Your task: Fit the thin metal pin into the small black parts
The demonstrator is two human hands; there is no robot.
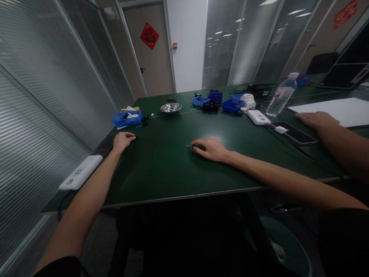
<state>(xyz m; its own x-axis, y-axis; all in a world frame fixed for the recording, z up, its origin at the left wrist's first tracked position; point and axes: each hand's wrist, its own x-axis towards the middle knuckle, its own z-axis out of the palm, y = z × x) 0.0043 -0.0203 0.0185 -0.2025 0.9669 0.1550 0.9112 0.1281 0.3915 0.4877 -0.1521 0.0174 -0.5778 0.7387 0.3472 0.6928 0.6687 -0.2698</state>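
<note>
Where the right hand (212, 149) grips, a tool (199, 147) protrudes.

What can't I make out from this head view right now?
In the head view:
- Dark thing at the left hand: too small to identify.
- Thin-shafted tool: the right hand hides part of its handle.
- Metal bowl: contents too small to identify.
- Co-worker's arm: cut off by the right edge.
</note>
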